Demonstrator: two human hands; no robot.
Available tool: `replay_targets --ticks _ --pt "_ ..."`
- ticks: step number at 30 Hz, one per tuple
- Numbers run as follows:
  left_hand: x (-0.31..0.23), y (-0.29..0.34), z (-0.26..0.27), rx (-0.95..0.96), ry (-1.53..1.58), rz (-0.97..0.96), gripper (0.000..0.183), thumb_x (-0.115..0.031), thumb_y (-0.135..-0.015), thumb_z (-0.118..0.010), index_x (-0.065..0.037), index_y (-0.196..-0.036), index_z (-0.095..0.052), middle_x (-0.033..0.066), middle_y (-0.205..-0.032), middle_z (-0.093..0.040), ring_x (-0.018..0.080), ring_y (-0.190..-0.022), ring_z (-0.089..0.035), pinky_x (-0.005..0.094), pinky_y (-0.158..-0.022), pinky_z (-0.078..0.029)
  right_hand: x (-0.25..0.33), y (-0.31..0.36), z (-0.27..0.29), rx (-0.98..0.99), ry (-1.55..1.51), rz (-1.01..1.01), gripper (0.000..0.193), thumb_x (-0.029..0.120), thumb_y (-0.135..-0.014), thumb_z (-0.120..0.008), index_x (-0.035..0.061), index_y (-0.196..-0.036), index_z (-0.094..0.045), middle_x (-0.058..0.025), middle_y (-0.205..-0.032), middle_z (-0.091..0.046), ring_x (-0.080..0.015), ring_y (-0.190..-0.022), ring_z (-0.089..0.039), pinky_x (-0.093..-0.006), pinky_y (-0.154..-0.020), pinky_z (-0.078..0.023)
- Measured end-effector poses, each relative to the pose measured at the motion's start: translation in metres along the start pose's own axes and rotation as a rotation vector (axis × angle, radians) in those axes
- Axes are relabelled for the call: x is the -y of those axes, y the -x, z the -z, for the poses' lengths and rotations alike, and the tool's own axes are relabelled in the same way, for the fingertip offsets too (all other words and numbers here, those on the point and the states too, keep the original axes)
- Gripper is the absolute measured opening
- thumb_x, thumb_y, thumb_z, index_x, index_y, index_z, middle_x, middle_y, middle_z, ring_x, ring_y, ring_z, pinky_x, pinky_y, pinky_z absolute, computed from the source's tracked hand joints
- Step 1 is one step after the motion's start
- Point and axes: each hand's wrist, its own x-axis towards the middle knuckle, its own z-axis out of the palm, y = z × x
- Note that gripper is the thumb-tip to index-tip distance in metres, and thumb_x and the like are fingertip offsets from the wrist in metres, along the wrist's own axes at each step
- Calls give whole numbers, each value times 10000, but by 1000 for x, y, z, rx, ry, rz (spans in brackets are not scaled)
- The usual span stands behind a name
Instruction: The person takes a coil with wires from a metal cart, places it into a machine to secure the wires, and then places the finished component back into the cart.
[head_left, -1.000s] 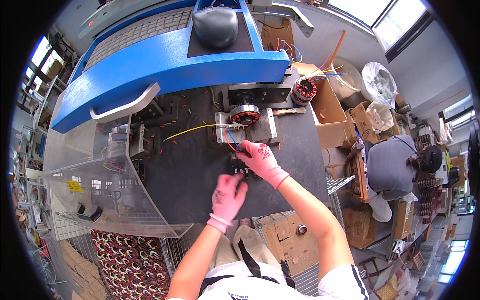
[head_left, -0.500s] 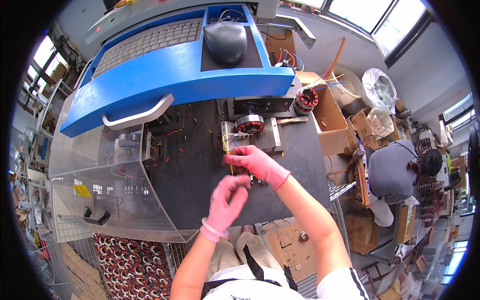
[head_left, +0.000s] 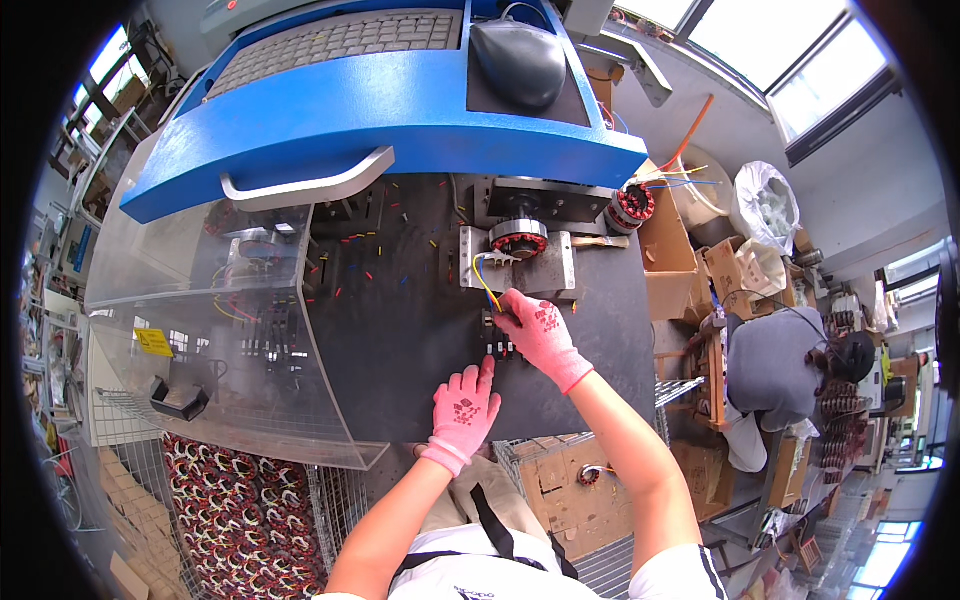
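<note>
A red-and-silver motor stator (head_left: 519, 240) sits on a metal fixture plate (head_left: 556, 268). From it, yellow and blue wires (head_left: 485, 282) run down toward me. Their lower ends disappear into the pinched fingers of my right hand (head_left: 545, 340), which wears a pink glove. Just below those fingers, a small black terminal block (head_left: 499, 346) stands on the dark worktop. My left hand (head_left: 464, 408), gloved in pink too, holds nothing; its fingers are stretched out, the index fingertip at the block's near left edge.
Overhead, a blue keyboard drawer (head_left: 380, 135) carries a black mouse (head_left: 520, 62). A clear hinged guard (head_left: 210, 350) stands left. Bits of coloured sleeving are scattered on the worktop (head_left: 400, 350). Another stator (head_left: 631, 205), a brush (head_left: 602, 242) and a cardboard box (head_left: 668, 255) lie right; a person (head_left: 775, 365) sits beyond.
My right hand has shifted down to the terminal block, drawing the wires along. My left hand, raised with curled fingers before, now lies lower with fingers extended. The view has shifted slightly.
</note>
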Motion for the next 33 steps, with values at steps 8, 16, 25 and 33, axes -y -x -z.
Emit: replay_targets --ticks 8,16,25,33 --pt "6 -2 5 -68 293 -15 651 -349 -851 -607 -56 -1401 -416 93 -1144 -509 261 -981 -543 404 -805 -463 -7 -4 -19 -19 58 9 194 195 -832 -674 57 -902 -558 -150 -802 -636 -353 -789 -631 -419 -682 -493" --pt "10 52 32 38 689 13 621 -330 -852 -641 -46 -1372 -454 148 -1184 -527 324 -1031 -578 417 -868 -485 -39 -58 68 -305 222 -34 444 143 -800 -669 71 -1225 -566 -156 -1146 -621 -304 -1070 -605 -384 -894 -487" --pt "10 73 41 30 788 22 592 -247 -835 -685 -30 -1343 -472 148 -1158 -545 313 -993 -580 401 -852 -485 -52 -76 67 -113 -33 -108 533 121 -769 -701 36 -1270 -538 -171 -1179 -595 -332 -1054 -597 -389 -912 -486" --pt "19 106 63 116 809 66 511 -272 -847 -681 -33 -1278 -545 117 -1119 -584 188 -762 -616 327 -712 -509 30 -2 29 -397 -159 137 293 220 -819 -665 51 -1058 -646 -133 -985 -657 -304 -914 -638 -391 -801 -521"
